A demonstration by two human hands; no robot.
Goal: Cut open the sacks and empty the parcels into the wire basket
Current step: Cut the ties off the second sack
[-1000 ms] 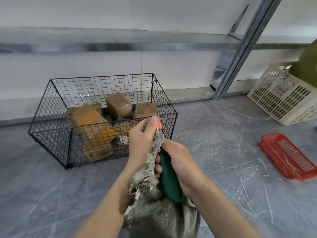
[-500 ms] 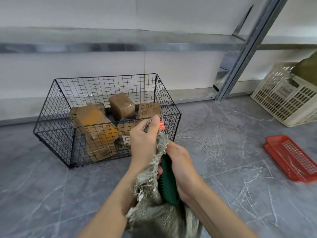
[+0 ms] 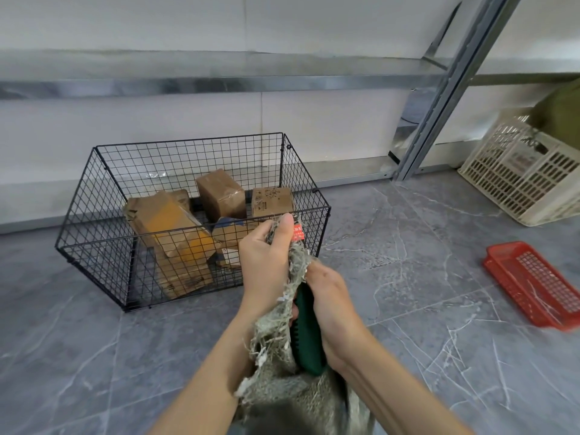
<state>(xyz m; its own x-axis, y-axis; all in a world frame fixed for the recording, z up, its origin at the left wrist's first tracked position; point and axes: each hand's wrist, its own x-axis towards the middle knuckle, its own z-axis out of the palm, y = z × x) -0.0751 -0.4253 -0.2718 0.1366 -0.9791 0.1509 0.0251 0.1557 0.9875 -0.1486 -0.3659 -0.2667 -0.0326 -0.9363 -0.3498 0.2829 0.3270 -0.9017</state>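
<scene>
A grey, white-veined tile floor (image 3: 408,309) spreads beneath galvanised steel shelving (image 3: 219,84) along a white wall. Just beyond the fingers stands a black wire basket (image 3: 103,255) holding brown cardboard parcels (image 3: 221,196). Well to their right are a cream slatted plastic crate (image 3: 518,180) and a red plastic tray (image 3: 539,284). The left hand (image 3: 263,259) clutches a frayed grey-green woven sack (image 3: 282,340); the right hand (image 3: 332,302) grips a dark green-handled cutter (image 3: 306,337) against it.

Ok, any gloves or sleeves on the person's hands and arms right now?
No. The left hand and right hand are bare, without gloves. The forearms are bare too, no sleeves in view, and no watch, ring or bracelet shows.
</scene>
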